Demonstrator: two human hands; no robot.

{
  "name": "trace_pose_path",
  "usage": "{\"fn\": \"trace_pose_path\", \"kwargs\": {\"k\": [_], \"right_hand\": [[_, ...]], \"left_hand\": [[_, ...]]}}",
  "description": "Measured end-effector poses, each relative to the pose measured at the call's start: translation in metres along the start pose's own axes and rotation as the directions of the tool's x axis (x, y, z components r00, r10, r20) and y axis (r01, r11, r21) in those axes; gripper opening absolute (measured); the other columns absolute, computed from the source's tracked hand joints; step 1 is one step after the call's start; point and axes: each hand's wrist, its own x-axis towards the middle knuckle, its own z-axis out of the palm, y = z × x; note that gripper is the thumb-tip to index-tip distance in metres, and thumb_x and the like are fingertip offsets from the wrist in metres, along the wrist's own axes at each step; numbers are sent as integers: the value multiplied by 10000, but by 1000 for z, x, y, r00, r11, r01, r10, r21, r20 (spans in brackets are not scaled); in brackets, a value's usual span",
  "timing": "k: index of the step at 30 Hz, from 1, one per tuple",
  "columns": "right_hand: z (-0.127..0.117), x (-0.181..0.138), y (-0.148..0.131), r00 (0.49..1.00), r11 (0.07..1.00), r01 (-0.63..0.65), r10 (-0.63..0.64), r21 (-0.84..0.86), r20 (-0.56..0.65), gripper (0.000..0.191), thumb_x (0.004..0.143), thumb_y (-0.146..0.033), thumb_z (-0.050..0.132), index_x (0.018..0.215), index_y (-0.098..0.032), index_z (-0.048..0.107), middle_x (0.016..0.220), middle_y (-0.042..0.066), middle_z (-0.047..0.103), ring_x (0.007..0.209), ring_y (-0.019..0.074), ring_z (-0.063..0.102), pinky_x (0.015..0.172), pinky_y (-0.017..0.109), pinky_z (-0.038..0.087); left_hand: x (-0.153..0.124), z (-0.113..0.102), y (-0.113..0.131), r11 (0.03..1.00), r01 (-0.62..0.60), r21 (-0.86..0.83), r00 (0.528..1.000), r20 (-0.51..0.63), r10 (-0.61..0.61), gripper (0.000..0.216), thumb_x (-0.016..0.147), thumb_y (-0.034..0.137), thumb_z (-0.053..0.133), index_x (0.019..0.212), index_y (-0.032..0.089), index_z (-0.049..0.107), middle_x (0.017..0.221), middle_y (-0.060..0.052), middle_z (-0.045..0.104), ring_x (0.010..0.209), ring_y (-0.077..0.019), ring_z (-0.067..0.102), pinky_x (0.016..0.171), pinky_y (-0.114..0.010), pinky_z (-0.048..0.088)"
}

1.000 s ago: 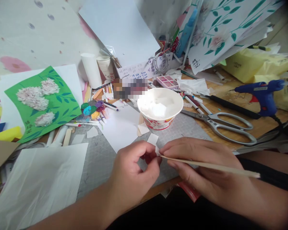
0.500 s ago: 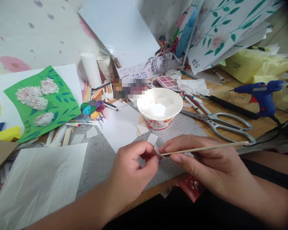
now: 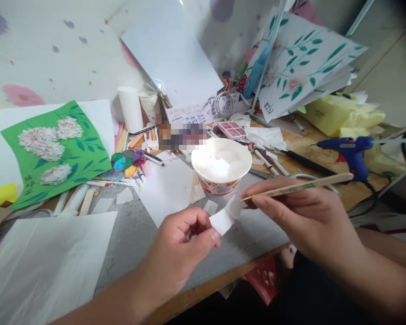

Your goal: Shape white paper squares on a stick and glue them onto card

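Observation:
My left hand (image 3: 181,246) pinches a small white scrap of paper (image 3: 223,219) between thumb and forefinger, just above the grey cutting mat (image 3: 138,230). My right hand (image 3: 301,216) is closed on a thin wooden stick (image 3: 297,186), whose tip touches the far end of the scrap. Just behind the hands stands a white paper bowl (image 3: 221,164) with white bits inside and a red pattern on its side.
A green card with white paper flowers (image 3: 52,151) lies at left, a white sheet (image 3: 47,266) near the front left. Scissors, pens and a blue glue gun (image 3: 350,151) lie at right. Paint palette (image 3: 126,161), paper cups (image 3: 131,108) and leaf-painted sheets (image 3: 301,58) crowd the back.
The view has shifted and tilted. Both hands rose slightly; the paper scrap now shows fully between them, and the stick tilted up to the right, covering the scissors.

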Motion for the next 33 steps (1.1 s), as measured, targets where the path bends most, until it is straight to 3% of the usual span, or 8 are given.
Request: {"fn": "trace_pose_path", "kwargs": {"k": [5, 8, 10, 13, 15, 20, 28, 33], "right_hand": [[-13, 34, 9, 975, 997, -3, 21, 83, -223, 84, 845, -257, 653, 832, -227, 731, 836, 10, 731, 746, 167, 688, 698, 294, 583], [-13, 56, 16, 979, 995, -22, 1, -100, -206, 109, 830, -258, 647, 844, -185, 726, 845, 38, 736, 773, 200, 689, 725, 342, 576], [-12, 61, 18, 980, 971, 32, -78, -237, -186, 91, 822, -229, 635, 821, -185, 715, 942, 60, 728, 922, 240, 672, 825, 393, 546], [-9, 51, 12, 942, 943, 180, -247, -280, -228, 76, 825, -177, 623, 826, -208, 692, 1022, 66, 689, 1076, 247, 614, 963, 423, 472], [-4, 37, 2, 940, 940, 250, -294, -232, -176, 109, 831, -145, 621, 875, -218, 689, 1004, 57, 687, 1021, 219, 636, 950, 387, 486], [14, 11, -16, 939, 961, 270, -277, 63, 205, 173, 804, -85, 652, 922, -204, 691, 889, 43, 745, 903, 191, 695, 811, 303, 568], [22, 9, -16, 936, 965, 259, -264, 52, 233, 166, 823, -55, 613, 937, -157, 677, 887, 69, 747, 843, 161, 706, 797, 276, 564], [22, 11, -17, 912, 944, 317, -329, 87, 245, 204, 809, -19, 612, 947, -155, 675, 917, 65, 747, 883, 157, 697, 824, 267, 548]], "left_hand": [[3, 0, -7, 995, 33, -94, 999, -11, -34, 156, 767, 255, 592, 633, 178, 574, 580, 21, 529, 559, -112, 421, 530, -225, 313], [4, -1, -10, 994, 10, -113, 999, -37, -15, 167, 781, 255, 595, 634, 180, 575, 585, 20, 539, 574, -118, 444, 549, -227, 339], [3, -2, -11, 990, -22, -142, 999, -43, 16, 178, 798, 265, 591, 642, 181, 572, 605, 16, 559, 593, -121, 469, 574, -229, 367], [2, -3, -11, 985, -55, -163, 998, -50, 48, 191, 818, 279, 589, 657, 179, 577, 617, 15, 568, 599, -120, 479, 593, -233, 384], [2, -3, -12, 982, -73, -176, 996, -56, 64, 195, 829, 286, 590, 668, 178, 580, 625, 16, 573, 600, -117, 480, 593, -233, 380], [1, -4, -12, 974, -109, -200, 994, -51, 101, 217, 866, 324, 587, 703, 181, 581, 647, 24, 579, 633, -117, 504, 616, -235, 390], [1, -5, -10, 974, -131, -184, 991, -34, 127, 235, 893, 324, 559, 714, 174, 578, 648, 24, 570, 641, -116, 496, 630, -240, 392], [2, -4, -12, 971, -133, -198, 991, -45, 126, 260, 893, 324, 561, 684, 171, 571, 624, 36, 561, 632, -105, 498, 625, -229, 390]]}}
